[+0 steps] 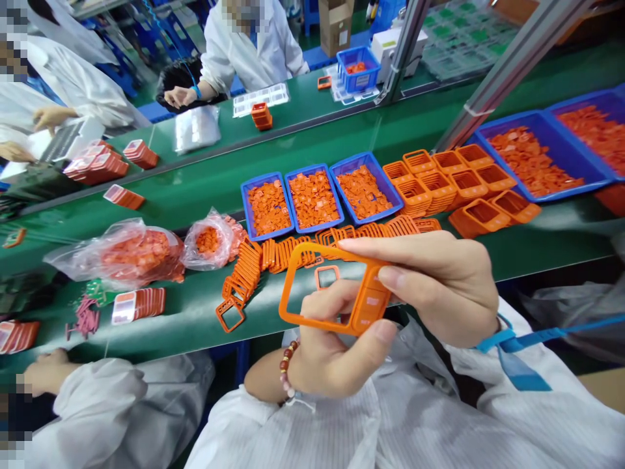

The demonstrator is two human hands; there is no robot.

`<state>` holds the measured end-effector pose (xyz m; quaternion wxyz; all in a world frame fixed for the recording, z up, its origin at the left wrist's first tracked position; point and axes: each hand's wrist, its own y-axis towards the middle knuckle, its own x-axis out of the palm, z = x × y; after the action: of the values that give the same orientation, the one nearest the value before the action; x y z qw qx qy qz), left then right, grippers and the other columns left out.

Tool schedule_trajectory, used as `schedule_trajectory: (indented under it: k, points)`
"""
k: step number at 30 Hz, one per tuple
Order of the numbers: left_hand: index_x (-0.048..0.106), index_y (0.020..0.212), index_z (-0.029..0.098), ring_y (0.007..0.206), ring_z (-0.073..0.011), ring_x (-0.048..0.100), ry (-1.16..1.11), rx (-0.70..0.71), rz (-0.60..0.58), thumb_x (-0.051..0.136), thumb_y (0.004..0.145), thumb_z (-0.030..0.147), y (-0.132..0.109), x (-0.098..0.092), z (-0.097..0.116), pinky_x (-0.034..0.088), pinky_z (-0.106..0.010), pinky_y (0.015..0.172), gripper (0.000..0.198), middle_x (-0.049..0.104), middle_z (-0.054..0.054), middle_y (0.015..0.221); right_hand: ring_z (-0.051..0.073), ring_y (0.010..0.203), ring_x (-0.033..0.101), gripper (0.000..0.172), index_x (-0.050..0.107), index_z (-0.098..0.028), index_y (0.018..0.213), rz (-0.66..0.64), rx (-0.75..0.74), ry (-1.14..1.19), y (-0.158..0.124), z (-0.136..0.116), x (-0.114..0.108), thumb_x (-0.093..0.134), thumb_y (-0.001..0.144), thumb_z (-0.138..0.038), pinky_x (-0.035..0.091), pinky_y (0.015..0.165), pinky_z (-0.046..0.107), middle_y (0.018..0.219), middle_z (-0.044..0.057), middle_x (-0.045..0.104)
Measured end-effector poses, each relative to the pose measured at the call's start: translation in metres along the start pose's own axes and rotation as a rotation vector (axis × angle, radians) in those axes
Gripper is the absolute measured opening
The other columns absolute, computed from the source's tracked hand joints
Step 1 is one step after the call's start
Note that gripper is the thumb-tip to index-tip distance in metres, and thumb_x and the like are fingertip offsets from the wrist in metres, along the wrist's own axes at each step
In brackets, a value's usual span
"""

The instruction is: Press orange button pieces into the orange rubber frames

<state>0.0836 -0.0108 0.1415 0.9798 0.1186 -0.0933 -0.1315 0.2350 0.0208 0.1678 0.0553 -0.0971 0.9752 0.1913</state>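
Observation:
Both my hands hold one orange plastic frame (295,283), a rounded rectangle with an open window and a solid block at its right end. My left hand (332,355), with a bead bracelet at the wrist, grips it from below, thumb on the block. My right hand (439,286) pinches the frame's top edge and right end with closed fingers; a blue strap circles that wrist. Just beyond lies a long row of similar orange frames (273,254) on the green belt (195,195).
Three small blue bins (312,198) of orange parts sit behind the row, with stacked orange trays (439,182) and bigger blue bins (537,156) to the right. Plastic bags of parts (131,254) lie left. White-coated people work at left and across the belt.

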Motion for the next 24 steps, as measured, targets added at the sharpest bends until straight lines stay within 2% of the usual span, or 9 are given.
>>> schedule_trajectory:
  k: [4, 13, 20, 24]
  points:
    - [0.067, 0.107, 0.023, 0.046, -0.0083, 0.047, -0.037, 0.062, 0.014, 0.065, 0.09, 0.033, -0.0001, 0.0024, -0.0023, 0.037, -0.023, 0.045, 0.019, 0.059, 0.003, 0.06, 0.013, 0.063, 0.069, 0.03, 0.076, -0.026, 0.119, -0.02, -0.048, 0.024, 0.002, -0.0001, 0.0023, 0.055, 0.097, -0.026, 0.052, 0.049, 0.021, 0.077, 0.001, 0.076]
    - [0.066, 0.111, 0.025, 0.046, -0.008, 0.048, -0.03, 0.095, 0.012, 0.064, 0.092, 0.033, -0.0023, 0.0016, -0.0019, 0.04, -0.023, 0.046, 0.021, 0.06, 0.004, 0.062, 0.015, 0.074, 0.074, 0.03, 0.075, -0.026, 0.119, -0.046, -0.036, 0.016, 0.0017, -0.0015, 0.0039, 0.054, 0.098, -0.024, 0.055, 0.054, 0.021, 0.079, 0.002, 0.077]
    - [0.068, 0.109, 0.024, 0.05, -0.0108, 0.055, -0.02, 0.1, 0.001, 0.064, 0.091, 0.031, -0.0008, 0.0004, -0.0024, 0.048, -0.027, 0.054, 0.02, 0.062, 0.003, 0.062, 0.014, 0.072, 0.074, 0.031, 0.074, -0.024, 0.121, -0.049, -0.05, 0.046, 0.0023, 0.0, 0.0036, 0.053, 0.098, -0.022, 0.055, 0.055, 0.02, 0.082, 0.002, 0.078]
    - [0.067, 0.11, 0.024, 0.049, -0.0111, 0.054, -0.02, 0.088, 0.006, 0.065, 0.09, 0.03, -0.0024, 0.0002, -0.003, 0.048, -0.027, 0.053, 0.021, 0.061, 0.003, 0.062, 0.014, 0.07, 0.073, 0.032, 0.074, -0.024, 0.121, -0.052, -0.063, 0.034, 0.0029, 0.0, 0.0026, 0.052, 0.097, -0.02, 0.054, 0.054, 0.02, 0.082, 0.002, 0.077]
